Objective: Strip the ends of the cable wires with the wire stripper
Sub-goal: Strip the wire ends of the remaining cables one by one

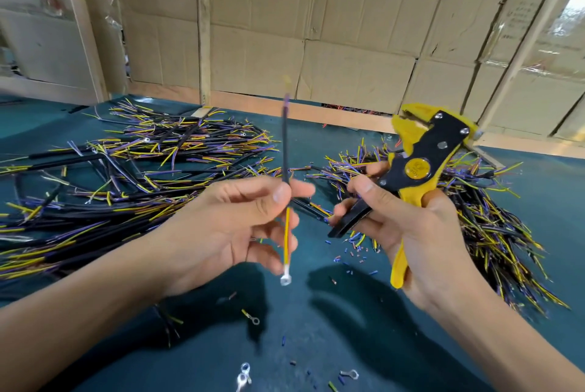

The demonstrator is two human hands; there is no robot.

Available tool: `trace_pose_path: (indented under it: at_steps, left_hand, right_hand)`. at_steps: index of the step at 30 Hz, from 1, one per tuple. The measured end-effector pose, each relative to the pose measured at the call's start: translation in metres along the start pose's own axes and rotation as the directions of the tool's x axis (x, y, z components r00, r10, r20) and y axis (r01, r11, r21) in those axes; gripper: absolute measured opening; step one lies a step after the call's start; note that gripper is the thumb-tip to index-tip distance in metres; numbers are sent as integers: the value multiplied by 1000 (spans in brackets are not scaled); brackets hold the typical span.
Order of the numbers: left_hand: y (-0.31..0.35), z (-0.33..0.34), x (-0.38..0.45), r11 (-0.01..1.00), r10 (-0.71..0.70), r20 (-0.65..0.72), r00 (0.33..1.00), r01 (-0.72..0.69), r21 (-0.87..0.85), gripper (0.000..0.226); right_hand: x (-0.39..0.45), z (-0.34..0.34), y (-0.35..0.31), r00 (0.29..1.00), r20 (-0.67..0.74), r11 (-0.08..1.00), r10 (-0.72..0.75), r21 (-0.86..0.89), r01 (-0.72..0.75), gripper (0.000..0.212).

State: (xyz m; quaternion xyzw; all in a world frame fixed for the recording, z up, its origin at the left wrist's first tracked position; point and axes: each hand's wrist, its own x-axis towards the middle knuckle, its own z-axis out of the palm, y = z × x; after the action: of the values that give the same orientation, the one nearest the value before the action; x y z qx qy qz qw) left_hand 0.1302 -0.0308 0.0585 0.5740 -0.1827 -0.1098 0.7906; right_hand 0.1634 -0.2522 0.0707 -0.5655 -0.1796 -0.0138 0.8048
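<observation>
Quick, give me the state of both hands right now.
Left hand: pinches the upright black-sheathed cable.
Right hand: grips the yellow-and-black wire stripper.

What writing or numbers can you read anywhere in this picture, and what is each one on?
No text here can be read.
Yellow round badge on the wire stripper: raised marks, too blurred to read.
Cardboard wall panel, upper right: faint printed lines, too small to read.
</observation>
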Motion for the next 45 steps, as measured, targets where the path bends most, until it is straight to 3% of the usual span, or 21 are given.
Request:
trace_pose_path:
  at_steps: [3, 8, 11, 13, 14, 15, 16, 18, 20, 21, 24, 27, 31, 35, 42, 45]
  left_hand:
    - [1, 3, 1, 995, 40, -29, 999, -42, -95, 38]
    - [-1, 8, 2, 996, 57, -169, 984, -69, -63, 34]
    - [4, 6, 4, 991, 132, -281, 951, -120, 60, 35]
    - [16, -6, 6, 950, 250, -380, 891, -149, 276, 31]
    - [23, -16, 8, 867, 342, -412, 845, -115, 484, 26]
    - [31, -30, 10, 698, 439, -411, 799, -16, 716, 21]
    - [39, -45, 15, 446, 509, -376, 774, 136, 885, 19]
    - [52, -69, 23, -10, 489, -370, 790, 429, 903, 30]
    - [51, -83, 31, -240, 396, -391, 831, 504, 830, 44]
    - [47, -85, 33, -273, 376, -366, 852, 479, 835, 48]
    - [27, -78, 33, -226, 345, -276, 897, 365, 903, 44]
    - [9, -69, 30, -339, 186, -339, 922, 384, 859, 47]
    - [7, -63, 25, -315, 239, -362, 901, 425, 849, 48]
    - [7, -52, 15, -438, 270, -307, 912, 401, 804, 35]
    - [4, -40, 19, -525, 259, -476, 841, 536, 661, 38]
    - [0, -38, 17, -564, 290, -460, 839, 538, 626, 40]
  right_hand:
    - [-7, 8, 6, 990, 104, 995, 98, 8, -99, 31]
    - [-17, 17, 13, 946, 273, 984, 177, -16, -179, 24]
    - [-21, 20, 17, 942, 274, 981, 192, -63, -182, 21]
    - [-20, 21, 18, 953, 226, 980, 201, -52, -194, 19]
    - [-19, 21, 18, 958, 197, 978, 209, -40, -205, 20]
    - [-18, 20, 18, 962, 163, 976, 218, -28, -217, 22]
    - [-18, 19, 18, 967, 127, 975, 221, -19, -221, 25]
    - [-16, 16, 18, 971, 85, 974, 225, -15, -225, 30]
    - [-14, 14, 18, 971, 50, 973, 233, -11, -233, 27]
    - [-13, 13, 18, 973, 35, 973, 230, -12, -230, 24]
    - [-11, 11, 18, 978, 6, 978, 208, -7, -208, 15]
    - [-11, 10, 20, 981, 3, 981, 196, 4, -196, 10]
    - [-12, 10, 21, 983, -2, 983, 185, -12, -185, 12]
    - [-12, 11, 22, 985, -15, 985, 169, -39, -170, 14]
    - [-16, 15, 29, 980, -12, 979, 201, -36, -201, 22]
    - [-22, 21, 35, 964, 39, 963, 263, 43, -265, 20]
